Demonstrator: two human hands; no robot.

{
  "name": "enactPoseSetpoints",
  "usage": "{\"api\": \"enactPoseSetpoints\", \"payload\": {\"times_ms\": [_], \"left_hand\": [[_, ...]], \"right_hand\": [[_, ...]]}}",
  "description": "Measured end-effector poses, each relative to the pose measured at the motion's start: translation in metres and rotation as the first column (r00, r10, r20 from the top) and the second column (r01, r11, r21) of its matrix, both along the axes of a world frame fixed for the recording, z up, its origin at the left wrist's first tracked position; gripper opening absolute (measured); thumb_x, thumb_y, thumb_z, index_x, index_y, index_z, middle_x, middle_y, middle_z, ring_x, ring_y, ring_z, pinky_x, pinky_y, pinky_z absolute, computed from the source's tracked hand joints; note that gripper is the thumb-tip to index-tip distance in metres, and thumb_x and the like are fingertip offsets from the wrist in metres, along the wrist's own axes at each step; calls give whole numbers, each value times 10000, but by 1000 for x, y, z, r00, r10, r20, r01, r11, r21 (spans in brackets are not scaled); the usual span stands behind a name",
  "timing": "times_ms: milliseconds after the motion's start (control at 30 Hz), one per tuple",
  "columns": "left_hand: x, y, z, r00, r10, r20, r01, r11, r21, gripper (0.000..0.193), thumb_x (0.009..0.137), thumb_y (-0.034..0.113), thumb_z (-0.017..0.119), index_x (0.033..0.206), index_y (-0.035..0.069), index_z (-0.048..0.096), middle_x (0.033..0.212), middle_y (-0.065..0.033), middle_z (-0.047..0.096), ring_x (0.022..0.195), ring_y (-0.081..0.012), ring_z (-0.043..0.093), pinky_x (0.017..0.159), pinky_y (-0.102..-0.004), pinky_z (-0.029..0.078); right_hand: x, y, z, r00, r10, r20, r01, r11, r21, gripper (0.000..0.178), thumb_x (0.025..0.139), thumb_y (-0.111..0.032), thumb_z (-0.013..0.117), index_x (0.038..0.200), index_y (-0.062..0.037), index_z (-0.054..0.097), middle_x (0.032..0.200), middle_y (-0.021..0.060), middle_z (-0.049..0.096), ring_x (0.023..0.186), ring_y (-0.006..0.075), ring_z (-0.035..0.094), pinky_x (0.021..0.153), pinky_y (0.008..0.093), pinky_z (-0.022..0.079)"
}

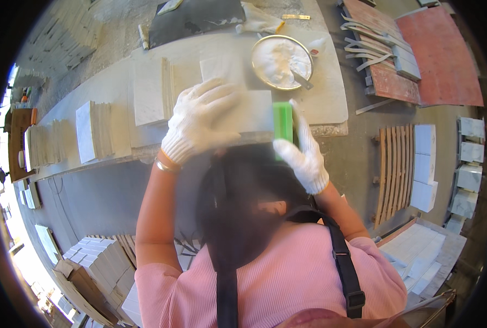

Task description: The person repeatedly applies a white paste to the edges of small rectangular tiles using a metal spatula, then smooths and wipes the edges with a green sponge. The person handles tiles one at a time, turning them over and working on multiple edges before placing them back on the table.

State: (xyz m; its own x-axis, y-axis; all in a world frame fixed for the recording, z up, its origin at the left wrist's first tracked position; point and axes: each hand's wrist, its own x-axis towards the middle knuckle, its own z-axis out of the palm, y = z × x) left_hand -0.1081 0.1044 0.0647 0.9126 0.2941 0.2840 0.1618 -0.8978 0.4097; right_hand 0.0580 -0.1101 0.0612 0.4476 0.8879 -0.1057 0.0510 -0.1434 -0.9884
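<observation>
1. My right hand (pixel 303 150), in a white knit glove, is clamped on a green block (pixel 283 123); thumb on the near side, fingers along its right side.
2. Green block is upright in view, at the near edge of the pale surface (pixel 328 101), just right of a pale tile (pixel 258 112). Can't tell if block touches tile.
3. My left hand (pixel 199 117), same kind of glove, fingers apart, palm down, over the left part of that tile. Blurred; can't tell if it touches. Silver bracelet (pixel 167 165) on that wrist.
4. Far side of the block: round bowl (pixel 276 87) of white paste (pixel 270 57), with a spatula (pixel 303 81) stuck in it, handle toward near right.
5. Left of my left hand: upright tile stack (pixel 150 90) beside it, then a second stack (pixel 93 131) farther left, then a third (pixel 46 145) at the left end.
6. Far edge: black sheet (pixel 197 24), pale cloth-like item (pixel 257 22) right of it, small brass-coloured strip (pixel 296 17) further right.
7. Off to the right, past the surface: red board (pixel 440 60) far, slatted wooden pallet (pixel 394 169) nearer, white blocks (pixel 423 164) right beside the pallet.
8. Near left, lower down: big stack of white pieces (pixel 104 268).
</observation>
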Motion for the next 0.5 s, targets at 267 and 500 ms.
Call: {"api": "enactPoseSetpoints", "payload": {"times_ms": [267,500], "left_hand": [[1,-2,12,999,-11,-49,10,1000,-16,736,656,453,848,1288,112,686,1409,-91,630,1377,-365,508,1111,-516,394],[7,-22,20,976,65,-209,-43,993,109,870,688,528,829,1417,113,594,1525,-136,517,1461,-443,374,1195,-624,262]], "right_hand": [[22,16,-24,966,-27,258,35,999,-26,802,941,-191,713,1602,3,302,1494,164,525,1352,221,508,1134,345,390],[81,-42,-26,852,-409,328,423,906,30,730,911,-201,758,1545,-27,442,1386,123,621,1238,195,605,1035,335,486]]}}
